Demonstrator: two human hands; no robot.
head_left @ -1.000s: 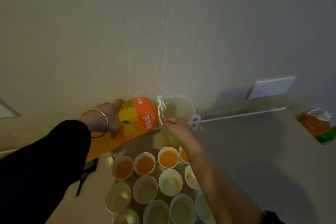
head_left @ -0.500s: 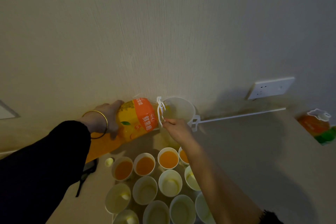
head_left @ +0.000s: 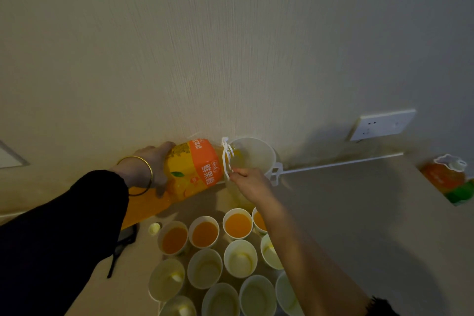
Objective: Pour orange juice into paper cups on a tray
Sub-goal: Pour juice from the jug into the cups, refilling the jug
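The left grip point(head_left: 151, 169) is curled round the base end of the juice bottle point(head_left: 195, 169), a gold bangle point(head_left: 136, 157) on its wrist and a black sleeve point(head_left: 64, 226) behind it. The right grip point(head_left: 250, 182) pinches the thin white carry handle point(head_left: 227, 159) at the bottle's neck. The bottle is held tipped almost onto its side above the far end of the cups. It is large, clear plastic full of orange liquid, with an orange and yellow label in white characters. Its mouth lies at the rim of a round translucent jug point(head_left: 256, 154) against the wall; whether juice is running I cannot tell.

Nearer, white paper cups stand close together in rows. The four filled cups point(head_left: 205, 232) in the far row hold orange juice, and the empty cups point(head_left: 240, 258) nearer show pale insides. A small pale cap point(head_left: 154, 228) lies just left of the far row.

The counter point(head_left: 346, 213) is smooth and beige, in dim light. The wall point(head_left: 230, 33) has a fine vertical texture and carries a white socket point(head_left: 382, 124) at the right. A second bottle point(head_left: 446, 177) stands far right.
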